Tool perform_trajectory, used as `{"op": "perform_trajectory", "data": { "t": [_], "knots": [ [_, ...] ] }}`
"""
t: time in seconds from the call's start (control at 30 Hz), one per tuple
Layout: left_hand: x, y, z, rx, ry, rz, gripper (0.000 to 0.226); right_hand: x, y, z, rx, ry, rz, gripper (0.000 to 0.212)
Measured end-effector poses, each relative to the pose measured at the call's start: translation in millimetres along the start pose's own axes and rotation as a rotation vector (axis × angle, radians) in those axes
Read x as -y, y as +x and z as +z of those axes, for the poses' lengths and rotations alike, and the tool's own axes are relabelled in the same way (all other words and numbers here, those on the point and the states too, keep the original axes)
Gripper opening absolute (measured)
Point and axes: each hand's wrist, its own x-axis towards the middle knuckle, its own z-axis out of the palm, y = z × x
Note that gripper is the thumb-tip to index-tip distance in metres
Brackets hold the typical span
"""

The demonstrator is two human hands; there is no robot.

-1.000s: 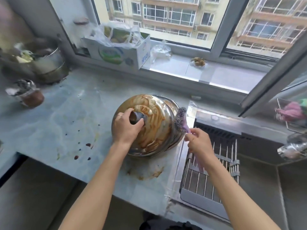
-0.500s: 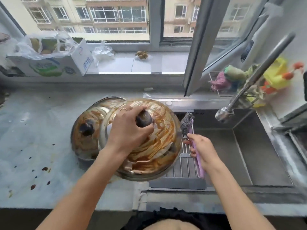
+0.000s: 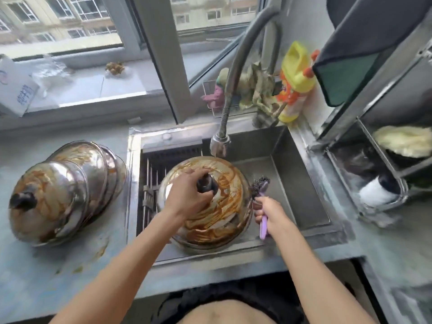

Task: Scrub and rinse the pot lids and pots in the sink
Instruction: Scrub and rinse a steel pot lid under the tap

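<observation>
A steel pot lid smeared with brown sauce hangs over the steel sink, just under the faucet head. My left hand grips its black knob from above. My right hand is closed on the purple handle of a steel-wool brush, whose dark head stands at the lid's right edge. No water runs from the faucet. A stack of several more dirty lids lies on the counter to the left of the sink.
A drain rack fills the sink's left part. Behind the faucet a wire caddy holds rags, with a yellow detergent bottle beside it. A steel dish rack stands at the right. Brown stains mark the grey counter.
My left hand has carried the dirty lid rightwards off the stack on the counter to above the sink. My right hand with the brush has moved along beside it.
</observation>
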Motion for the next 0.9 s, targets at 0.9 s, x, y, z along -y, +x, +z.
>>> {"op": "perform_trajectory", "data": {
  "t": [0.9],
  "knots": [
    [59,18,48,-0.324,-1.268,-1.026,0.036,5,74,-15,-0.1,-0.32,0.105,0.03]
  ]
}}
